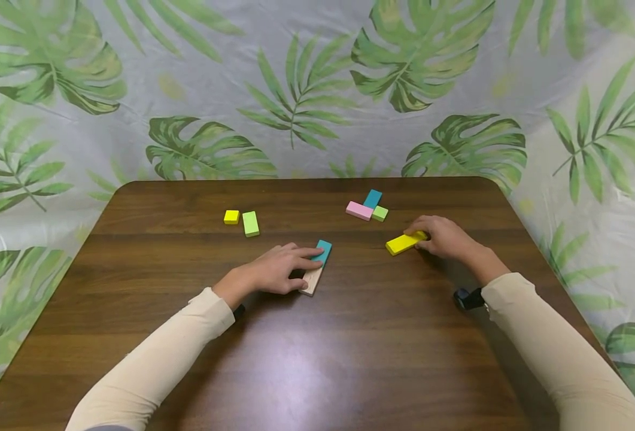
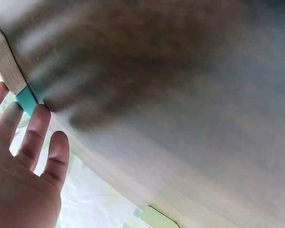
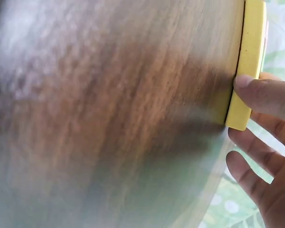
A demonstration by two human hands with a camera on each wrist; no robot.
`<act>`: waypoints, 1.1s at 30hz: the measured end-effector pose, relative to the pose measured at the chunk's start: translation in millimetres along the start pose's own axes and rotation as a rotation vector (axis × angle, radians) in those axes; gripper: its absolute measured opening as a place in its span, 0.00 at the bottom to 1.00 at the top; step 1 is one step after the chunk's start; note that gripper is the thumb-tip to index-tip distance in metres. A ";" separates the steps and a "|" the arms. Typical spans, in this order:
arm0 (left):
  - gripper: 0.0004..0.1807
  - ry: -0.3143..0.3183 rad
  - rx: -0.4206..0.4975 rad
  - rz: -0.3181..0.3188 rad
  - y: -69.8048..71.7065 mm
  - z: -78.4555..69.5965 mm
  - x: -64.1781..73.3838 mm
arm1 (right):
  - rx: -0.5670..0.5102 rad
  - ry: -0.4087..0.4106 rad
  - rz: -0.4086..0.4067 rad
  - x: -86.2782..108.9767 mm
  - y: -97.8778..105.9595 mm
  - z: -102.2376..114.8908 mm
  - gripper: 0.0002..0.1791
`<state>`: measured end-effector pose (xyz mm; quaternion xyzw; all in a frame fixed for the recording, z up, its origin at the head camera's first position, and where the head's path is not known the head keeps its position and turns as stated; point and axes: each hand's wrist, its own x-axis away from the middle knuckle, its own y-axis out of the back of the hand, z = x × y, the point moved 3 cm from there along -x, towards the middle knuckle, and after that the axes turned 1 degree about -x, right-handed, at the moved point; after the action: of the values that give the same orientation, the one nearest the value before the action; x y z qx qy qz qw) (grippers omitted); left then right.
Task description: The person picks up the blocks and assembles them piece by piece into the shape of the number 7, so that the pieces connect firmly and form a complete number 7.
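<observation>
A teal block [image 1: 324,246] and a bare wood block [image 1: 311,280] lie in line, end to end, on the table's middle. My left hand [image 1: 279,269] rests over them, fingers spread and fairly straight, fingertips on the blocks; part of both is hidden under the fingers. In the left wrist view, the fingers overlap the teal block [image 2: 26,100] beside the wood block [image 2: 8,64]. To the right, my right hand [image 1: 446,236] pinches a long yellow block [image 1: 401,244] by its right end. The right wrist view shows the thumb against that yellow block's [image 3: 252,42] side.
Behind, a pink block [image 1: 359,210], a blue block [image 1: 373,199] and a small green block [image 1: 380,214] lie close together. At back left are a small yellow block [image 1: 231,217] and a light green block [image 1: 251,224]. Leaf-patterned cloth [image 1: 317,90] hangs beyond the brown table [image 1: 382,359].
</observation>
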<state>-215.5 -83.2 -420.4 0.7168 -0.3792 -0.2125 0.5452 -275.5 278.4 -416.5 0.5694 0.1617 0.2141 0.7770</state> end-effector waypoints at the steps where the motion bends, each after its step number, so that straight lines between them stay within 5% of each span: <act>1: 0.30 0.001 0.000 0.002 -0.7 0.4 0.3 | 0.000 0.000 0.001 0.2 -0.9 1.1 0.18; 13: 0.31 0.021 0.002 0.012 -0.1 -0.7 3.5 | -0.011 0.045 -0.008 -7.2 -10.3 38.0 0.17; 33: 0.30 0.017 0.010 0.015 -1.2 -2.5 1.2 | -0.059 0.027 0.029 -32.4 -20.0 62.3 0.18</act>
<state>-212.6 -82.5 -420.6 0.7186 -0.3809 -0.2002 0.5463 -269.4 205.6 -416.7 0.5457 0.1574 0.2379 0.7879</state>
